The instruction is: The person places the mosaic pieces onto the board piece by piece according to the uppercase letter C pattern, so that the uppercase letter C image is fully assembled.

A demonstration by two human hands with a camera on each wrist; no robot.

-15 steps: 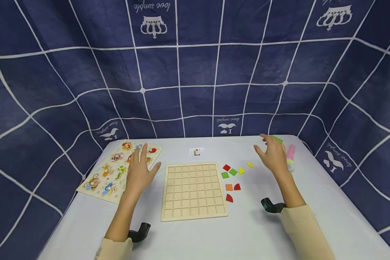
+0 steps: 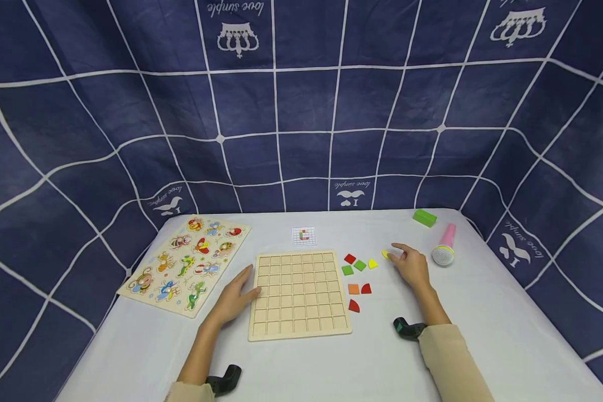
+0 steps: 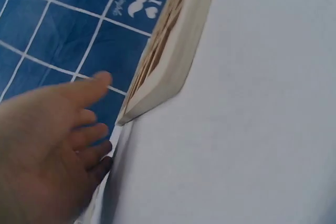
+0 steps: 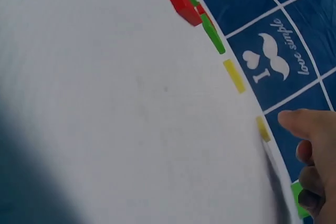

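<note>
Left hand [image 2: 236, 301] rests flat against the grid board [image 2: 299, 294], right hand [image 2: 409, 266] fingers touch a yellow piece [image 2: 385, 254]; pink microphone [image 2: 444, 247] and green block [image 2: 424, 217] lie beyond on the counter [image 2: 482, 335]

- You face a dark blue cloth backdrop [image 2: 301, 111] that closes in the scene behind and on both sides.
- White lines cross the cloth in a wide grid, and you can read small white prints on it: crowns, moustaches and the words "love simple".
- Below it you look down on a pale grey-white tabletop [image 2: 482, 312], its far corners rounded against the cloth.
- The light falls evenly on the tabletop, with only soft shadows.
- In your wrist views the same blue cloth shows beyond the tabletop's edge.
</note>
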